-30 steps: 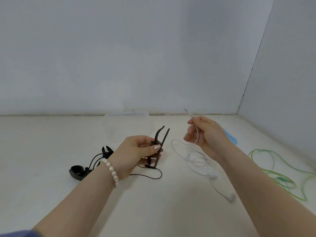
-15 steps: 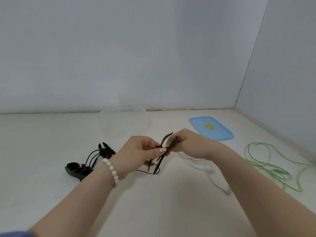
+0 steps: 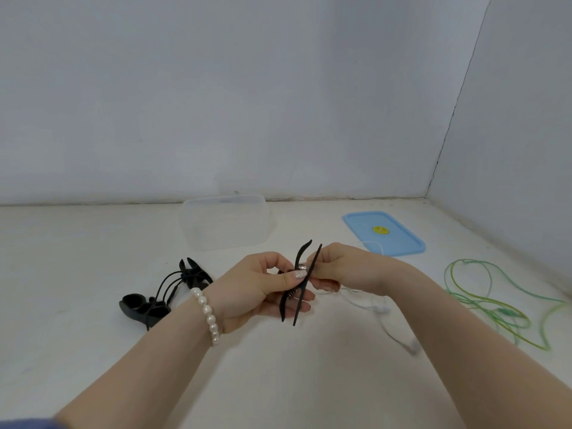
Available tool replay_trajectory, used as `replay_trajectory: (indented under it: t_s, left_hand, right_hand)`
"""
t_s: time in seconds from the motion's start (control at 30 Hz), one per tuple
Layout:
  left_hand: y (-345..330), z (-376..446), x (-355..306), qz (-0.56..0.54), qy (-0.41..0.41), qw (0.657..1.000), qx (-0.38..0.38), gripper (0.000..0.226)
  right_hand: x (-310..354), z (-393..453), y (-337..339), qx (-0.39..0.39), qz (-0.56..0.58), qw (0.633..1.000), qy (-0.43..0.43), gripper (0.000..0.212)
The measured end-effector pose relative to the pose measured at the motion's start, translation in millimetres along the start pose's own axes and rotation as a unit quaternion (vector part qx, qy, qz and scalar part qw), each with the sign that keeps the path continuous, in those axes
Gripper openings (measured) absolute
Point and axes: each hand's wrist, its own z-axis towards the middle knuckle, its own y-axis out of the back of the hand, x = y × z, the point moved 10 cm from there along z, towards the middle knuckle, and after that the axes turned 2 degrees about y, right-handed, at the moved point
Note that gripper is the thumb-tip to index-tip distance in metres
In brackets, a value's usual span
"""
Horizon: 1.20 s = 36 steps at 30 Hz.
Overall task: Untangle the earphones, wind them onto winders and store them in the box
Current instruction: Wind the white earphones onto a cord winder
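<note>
While left hand [image 3: 260, 286] grips black winder [image 3: 301, 283], right hand [image 3: 343, 269] pinches white earphone cable [image 3: 376, 246].

Black winder [image 3: 299, 283], blue lid [image 3: 399, 239] with yellow spot, green earphones [image 3: 483, 301], white bracelet [image 3: 208, 315].

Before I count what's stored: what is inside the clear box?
Through the clear box walls nothing shows inside; its blue lid lies apart. The low front corner cannot be judged.

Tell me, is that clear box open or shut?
Open. The box stands with no lid on it, and its blue lid lies flat on the table to its right, apart from it.
</note>
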Motion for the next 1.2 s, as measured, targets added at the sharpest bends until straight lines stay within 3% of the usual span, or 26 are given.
replay_trajectory:
  t_s: [0.2, 0.37, 0.53, 0.63, 0.77, 0.93, 1.07, 1.2]
  left_hand:
    - [2.4, -0.2, -4.1, -0.008, -0.025, 0.999, -0.019, 0.026]
    - [4.6, 1.6, -1.2, -0.004, -0.017, 0.999, -0.029, 0.012]
    - [7.6, 1.2, -1.4, 0.014, -0.009, 0.999, -0.028, 0.018]
    - [9.6, 2.0, -0.6, 0.013, -0.006, 0.999, -0.033, 0.028]
    - [7.9, 0.6, -0.6, 0.008, -0.002, 0.999, -0.033, 0.032]
    - [7.5, 2.0, -1.4, 0.006, -0.010, 0.999, -0.033, 0.006]
    - [8.5, 2.8, -0.6, 0.009, -0.014, 0.999, -0.041, 0.007]
    - [9.5, 3.7, 1.5, 0.032, -0.010, 0.998, -0.049, 0.008]
  right_hand:
    - [-10.8, 8.1, -9.3, 0.035, 0.107, 0.994, -0.007, 0.022]
    - [-16.7, 6.5, -16.9, 0.084, 0.190, 0.978, -0.016, 0.020]
    - [-14.9, 3.4, -21.0, 0.121, 0.237, 0.964, -0.011, 0.022]
    - [-15.8, 3.5, -18.7, 0.113, 0.230, 0.966, -0.009, 0.027]
    - [-19.6, 6.5, -11.9, 0.079, 0.232, 0.969, -0.021, 0.010]
    - [-24.4, 5.9, -6.9, 0.050, 0.222, 0.973, -0.044, 0.033]
    - [-32.5, -1.8, -14.2, 0.077, 0.208, 0.967, -0.123, 0.047]
    - [-30.2, -3.4, -9.0, 0.071, 0.226, 0.963, -0.127, 0.064]
